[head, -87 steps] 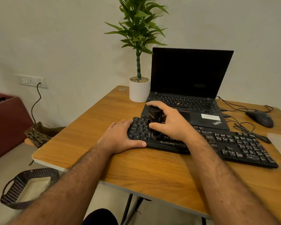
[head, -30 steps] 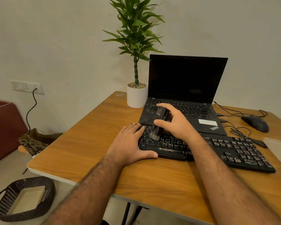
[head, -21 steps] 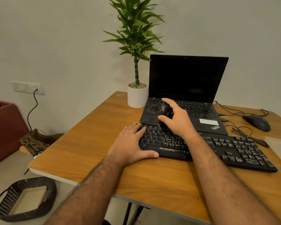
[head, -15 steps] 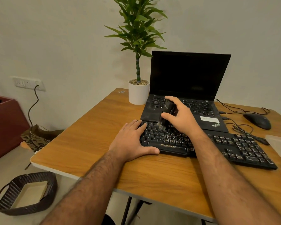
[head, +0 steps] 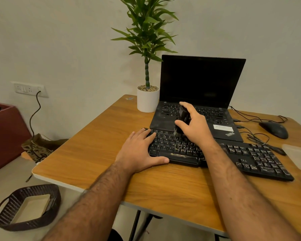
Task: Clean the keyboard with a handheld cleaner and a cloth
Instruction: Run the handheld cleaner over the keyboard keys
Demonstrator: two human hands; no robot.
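Observation:
A black keyboard (head: 247, 155) lies across the wooden table (head: 97, 146) in front of an open laptop. My right hand (head: 194, 126) grips a small black handheld cleaner (head: 182, 119), tilted, with its lower end on the keyboard's upper rows left of centre. My left hand (head: 140, 150) rests flat on the keyboard's left end, fingers straight over the keys and thumb along the front edge. No cloth is plainly visible.
The black laptop (head: 198, 94) stands open just behind the keyboard. A potted plant (head: 147, 100) is at its left. A mouse (head: 274, 129) and cables lie at the right, with a pale translucent container (head: 299, 155) at the right edge. A woven basket (head: 26, 206) sits on the floor.
My right hand has carried the cleaner from the keyboard's lower left rows up and rightward to the top rows. My left hand has stayed on the keyboard's left end.

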